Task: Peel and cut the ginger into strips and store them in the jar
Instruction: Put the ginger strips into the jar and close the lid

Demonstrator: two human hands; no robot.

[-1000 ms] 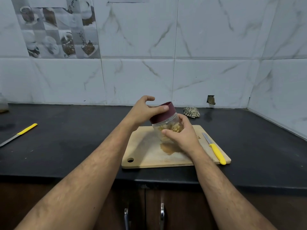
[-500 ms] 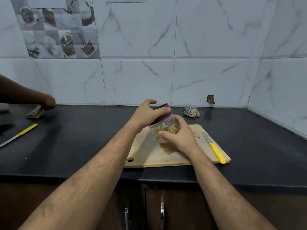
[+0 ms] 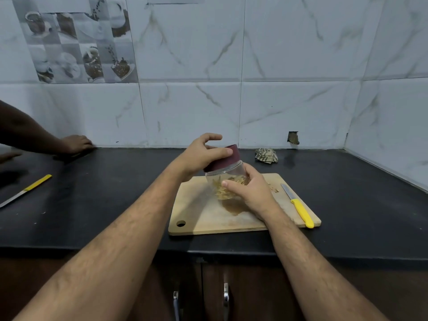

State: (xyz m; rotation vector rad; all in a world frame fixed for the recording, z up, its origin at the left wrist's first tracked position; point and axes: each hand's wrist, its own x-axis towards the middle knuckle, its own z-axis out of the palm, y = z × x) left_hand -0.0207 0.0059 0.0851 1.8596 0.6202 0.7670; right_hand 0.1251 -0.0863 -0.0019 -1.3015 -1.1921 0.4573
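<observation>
A: Entry, centre of frame. The jar [image 3: 225,181], clear-walled, is held tilted above the cutting board [image 3: 208,218], its top leaning toward the upper right. Ginger strips [image 3: 228,189] lie inside, visible through the wall.

B: Hands?

A: The right hand [image 3: 249,193] wraps the jar body from the right side, fingers curled round its front, thumb behind. The left hand [image 3: 201,156] sits on the upper left of the jar, thumb and fingers curled over the maroon lid [image 3: 223,162]; the index finger is raised clear of it. So the jar lies between the two hands, lid under the left, body in the right.

B: Does the jar touch the board?

A: Cannot tell; the right hand covers its base. A brown stain marks the board just below it.

B: Tools?

A: A yellow-handled knife [image 3: 298,207] lies on the board's right edge, apart from the right hand. A second knife [image 3: 25,189], also yellow-handled, lies on the black counter [image 3: 115,193] at left of frame. A crumpled cloth [image 3: 266,155] sits by the wall, upper right of the jar.

B: Anything else?

A: Another person's hand [image 3: 75,143] rests flat on the counter at far left.
</observation>
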